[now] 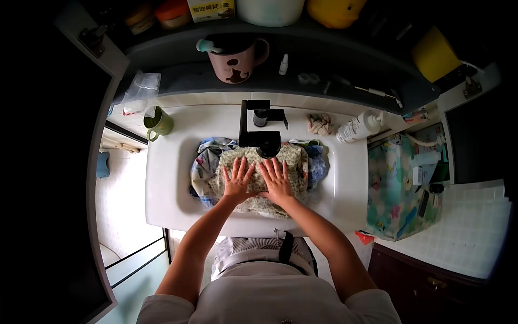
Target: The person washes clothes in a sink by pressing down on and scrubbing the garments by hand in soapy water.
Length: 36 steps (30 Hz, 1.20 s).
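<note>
A heap of clothes fills the basin of the white sink. On top lies a beige garment with a small pattern. My left hand rests flat on it, fingers spread. Beside it my right hand presses on the same garment, its fingers also stretched out. The two thumbs come close together. Blue and white printed cloth shows at the left of the heap, and bluish cloth at the right. The black faucet hangs just beyond my fingertips.
A green mug stands on the sink's left rim. At the right rim are a white pump bottle and a crumpled cloth. Above, a dark shelf carries a pink mug. A patterned cover lies to the right.
</note>
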Motion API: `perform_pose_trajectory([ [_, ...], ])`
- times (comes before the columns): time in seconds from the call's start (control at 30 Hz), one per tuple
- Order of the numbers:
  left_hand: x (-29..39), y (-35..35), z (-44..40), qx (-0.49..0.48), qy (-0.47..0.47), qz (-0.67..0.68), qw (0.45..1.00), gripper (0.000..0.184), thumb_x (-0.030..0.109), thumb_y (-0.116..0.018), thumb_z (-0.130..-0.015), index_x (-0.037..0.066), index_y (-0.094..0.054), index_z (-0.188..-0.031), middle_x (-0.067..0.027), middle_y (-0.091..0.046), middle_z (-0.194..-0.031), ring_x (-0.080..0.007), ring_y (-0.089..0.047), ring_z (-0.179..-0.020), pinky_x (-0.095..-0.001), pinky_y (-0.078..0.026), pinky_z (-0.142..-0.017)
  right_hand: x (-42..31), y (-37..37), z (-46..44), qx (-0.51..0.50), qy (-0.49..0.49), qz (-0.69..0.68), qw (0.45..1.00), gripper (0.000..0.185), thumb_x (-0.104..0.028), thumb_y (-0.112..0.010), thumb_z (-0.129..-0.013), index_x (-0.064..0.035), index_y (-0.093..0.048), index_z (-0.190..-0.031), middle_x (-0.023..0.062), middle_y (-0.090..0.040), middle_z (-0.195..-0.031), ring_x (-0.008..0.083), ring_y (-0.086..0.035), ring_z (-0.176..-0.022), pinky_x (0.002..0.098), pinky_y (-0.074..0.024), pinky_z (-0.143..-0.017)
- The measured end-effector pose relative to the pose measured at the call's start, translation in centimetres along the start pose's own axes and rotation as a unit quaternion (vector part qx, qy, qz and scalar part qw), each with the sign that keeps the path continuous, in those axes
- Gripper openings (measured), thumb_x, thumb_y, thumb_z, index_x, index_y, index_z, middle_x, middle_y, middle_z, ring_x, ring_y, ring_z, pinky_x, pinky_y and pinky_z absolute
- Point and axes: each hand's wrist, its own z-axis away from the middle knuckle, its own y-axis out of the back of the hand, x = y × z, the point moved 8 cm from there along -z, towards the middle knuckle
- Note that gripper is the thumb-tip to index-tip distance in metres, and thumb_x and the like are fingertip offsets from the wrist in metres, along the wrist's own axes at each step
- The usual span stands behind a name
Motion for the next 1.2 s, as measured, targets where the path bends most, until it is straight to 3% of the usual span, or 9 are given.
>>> perform_pose_trajectory([
  [0.03,-0.1,-0.2,-0.3,-0.028,0.007,-0.026,0.999,0.116,0.067,-0.07,-0.06,0.026,-0.008,-0.15,-0.0117,-0.001,-0.156,-0.0334,0.001,-0.143,-0.0685,0.001,-0.104,0.8,-1.1,-0.5,-0.026,-0.008,0.012,1.0,0.114,-0.055,-0.074,-0.064,-0.0136,-0.01,-0.149,0.0107,-0.005,-0.155,0.0327,-0.003,-0.143,0.0548,-0.0031,-0.114],
  [0.07,-0.2,-0.5,-0.4,-0.032,-0.002,-0.026,0.999,0.116,0.068,-0.068,-0.06,0.025,-0.008,-0.15,-0.012,0.0,-0.156,-0.0338,0.002,-0.143,-0.0689,0.002,-0.104,1.5,-1.9,-0.7,-0.039,-0.007,0.039,0.998,0.115,-0.064,-0.068,-0.064,-0.0144,-0.009,-0.149,0.0112,-0.018,-0.153,0.0328,-0.012,-0.142,0.0546,-0.0027,-0.114],
  [0.2,-0.7,-2.4,-1.0,-0.129,0.01,-0.076,0.989,0.116,0.071,-0.063,-0.063,0.024,-0.003,-0.15,-0.0135,0.006,-0.155,-0.0374,0.008,-0.142,-0.0711,0.003,-0.102,2.2,-4.4,-1.4,-0.126,-0.021,0.052,0.99,0.115,-0.065,-0.064,-0.068,-0.016,0.001,-0.149,0.0109,-0.016,-0.153,0.0316,-0.009,-0.142,0.0523,0.0036,-0.114],
  [0.3,-1.3,-4.2,-2.0,-0.221,0.021,-0.142,0.965,0.114,0.07,-0.06,-0.068,0.022,0.003,-0.15,-0.0145,0.011,-0.155,-0.0405,0.012,-0.14,-0.0729,0.004,-0.101,2.6,-6.3,-2.1,-0.133,-0.021,0.098,0.986,0.101,-0.057,-0.064,-0.075,-0.0144,-0.011,-0.149,0.0097,-0.001,-0.156,0.0311,0.005,-0.143,0.0504,0.0055,-0.115],
  [0.43,-1.9,-5.9,-2.4,-0.277,0.03,-0.195,0.94,0.108,0.063,-0.06,-0.074,0.021,0.007,-0.149,-0.0149,0.014,-0.154,-0.0413,0.015,-0.14,-0.074,0.004,-0.1,2.8,-7.2,-2.6,-0.14,-0.031,0.037,0.989,0.098,-0.05,-0.067,-0.075,-0.012,-0.014,-0.148,0.0116,-0.005,-0.155,0.0329,0.002,-0.143,0.0503,0.0013,-0.115],
  [0.63,-1.1,-3.9,-1.6,-0.165,0.003,-0.199,0.966,0.112,0.066,-0.062,-0.069,0.022,0.001,-0.15,-0.0148,0.007,-0.155,-0.0395,0.009,-0.141,-0.0711,0.003,-0.103,1.7,-4.3,-1.4,-0.052,-0.011,0.014,0.998,0.095,-0.05,-0.067,-0.076,-0.0096,-0.019,-0.147,0.0128,-0.013,-0.153,0.0321,-0.008,-0.142,0.0483,-0.0057,-0.116],
  [0.8,-1.4,-2.0,2.8,-0.042,0.011,-0.025,0.999,0.104,0.075,-0.056,-0.067,0.025,-0.017,-0.149,-0.012,0.0,-0.156,-0.0323,0.002,-0.143,-0.0673,0.006,-0.105,-0.5,-3.8,4.3,-0.054,0.007,-0.028,0.998,0.083,-0.062,-0.041,-0.089,-0.014,-0.012,-0.149,0.0103,-0.007,-0.155,0.0265,-0.005,-0.143,0.0453,-0.0039,-0.115],
  [0.93,-1.7,-4.3,3.7,-0.093,0.037,-0.07,0.993,0.1,0.074,-0.053,-0.071,0.024,-0.015,-0.149,-0.0117,0.002,-0.156,-0.0325,0.004,-0.143,-0.0679,0.009,-0.104,-0.4,-4.2,4.4,-0.113,-0.004,-0.018,0.993,0.078,-0.063,-0.034,-0.09,-0.0227,-0.005,-0.15,0.0085,-0.001,-0.156,0.0255,0.0,-0.144,0.0434,0.0013,-0.115],
  [1.2,-2.4,-6.6,2.5,-0.206,0.073,-0.085,0.972,0.103,0.078,-0.046,-0.071,0.024,-0.006,-0.15,-0.0148,0.013,-0.154,-0.0348,0.015,-0.141,-0.0692,0.012,-0.101,0.2,-7.3,3.8,-0.145,0.0,0.023,0.989,0.083,-0.061,-0.039,-0.09,-0.0206,0.001,-0.15,0.0097,0.004,-0.156,0.0279,0.003,-0.143,0.0454,0.0033,-0.115],
])
